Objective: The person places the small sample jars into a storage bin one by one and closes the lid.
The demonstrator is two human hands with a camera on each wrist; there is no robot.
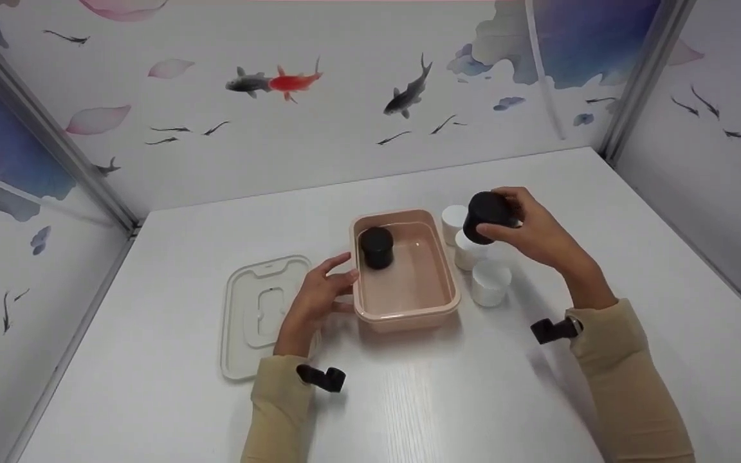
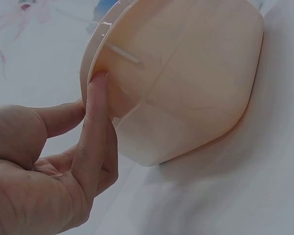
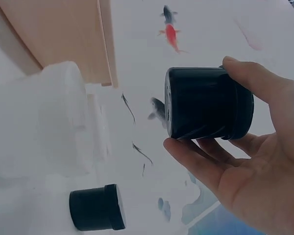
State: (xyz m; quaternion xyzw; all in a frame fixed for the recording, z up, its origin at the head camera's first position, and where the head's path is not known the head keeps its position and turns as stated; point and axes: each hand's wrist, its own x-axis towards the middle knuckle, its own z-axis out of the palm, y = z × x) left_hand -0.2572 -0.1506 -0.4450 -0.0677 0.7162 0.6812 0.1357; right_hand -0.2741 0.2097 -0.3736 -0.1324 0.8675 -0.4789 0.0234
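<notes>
My left hand (image 1: 314, 294) pinches the left rim of a pink rectangular food container (image 1: 409, 317), thumb on one side of the lip and a finger under it in the left wrist view. Inside the container, toward its back left, stands a black lidded jar (image 1: 377, 248). With thumb and fingers my right hand (image 1: 541, 235) grips another black jar (image 1: 489, 216), held up over the white jars; in the right wrist view this jar (image 3: 203, 104) lies sideways across the picture. A further black jar (image 3: 94, 209) stands beyond the white ones there.
Along the container's right side stand three white jars, a near one (image 1: 491, 283), a middle one (image 1: 467, 253) and a far one (image 1: 453, 222). A pale lid (image 1: 232, 328) lies left of the container, partly under my left forearm. Printed panels (image 1: 319, 148) border the white table.
</notes>
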